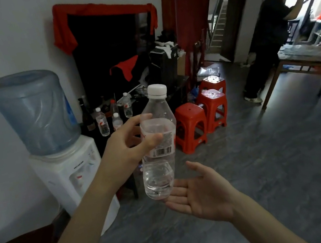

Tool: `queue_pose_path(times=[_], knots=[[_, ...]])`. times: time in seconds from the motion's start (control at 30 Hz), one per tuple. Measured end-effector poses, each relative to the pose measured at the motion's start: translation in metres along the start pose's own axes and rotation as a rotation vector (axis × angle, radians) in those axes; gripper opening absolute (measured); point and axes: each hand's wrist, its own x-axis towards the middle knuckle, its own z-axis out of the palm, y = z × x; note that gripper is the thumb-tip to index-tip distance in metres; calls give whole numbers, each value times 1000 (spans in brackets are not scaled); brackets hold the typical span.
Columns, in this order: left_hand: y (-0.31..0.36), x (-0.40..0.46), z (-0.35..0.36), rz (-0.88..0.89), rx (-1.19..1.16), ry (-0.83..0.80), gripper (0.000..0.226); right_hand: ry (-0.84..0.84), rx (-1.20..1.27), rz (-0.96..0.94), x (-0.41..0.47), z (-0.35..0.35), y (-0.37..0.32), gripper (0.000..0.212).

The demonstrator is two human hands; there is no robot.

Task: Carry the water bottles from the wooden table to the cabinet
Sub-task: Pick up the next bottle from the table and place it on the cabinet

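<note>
Head view: left hand (129, 142) is pinching bottle (158, 143) mid-frame; right hand (202, 193) is lying spread beneath. Supporting its base should steady carrying toward cabinet (179, 88).

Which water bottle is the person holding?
The big near one, pinched at its label by the left hand. The other bottles stand far back on the dark cabinet, untouched.
</note>
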Motion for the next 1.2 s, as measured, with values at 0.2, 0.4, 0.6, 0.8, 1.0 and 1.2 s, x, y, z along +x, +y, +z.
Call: queue_pose_path(times=[0.2, 0.4, 0.6, 0.8, 1.0, 1.2], knots=[[-35, 85, 16, -10, 21, -60, 59, 4, 5, -18, 40, -34, -69, 75], [-53, 192, 42, 3, 36, -106, 61, 11, -3, -34, 75, -74, -168, 73], [-76, 277, 61, 25, 7, -70, 59, 23, -50, -36, 106, -101, -256, 75], [-108, 352, 58, 16, 14, -51, 60, 7, -52, -30, 150, -120, -317, 75], [-154, 428, 35, 8, 28, -37, 62, 33, -23, -6, 220, -131, -376, 72], [-199, 518, -15, -11, 24, -63, 66, 81, -37, -3, 311, -128, -448, 71]])
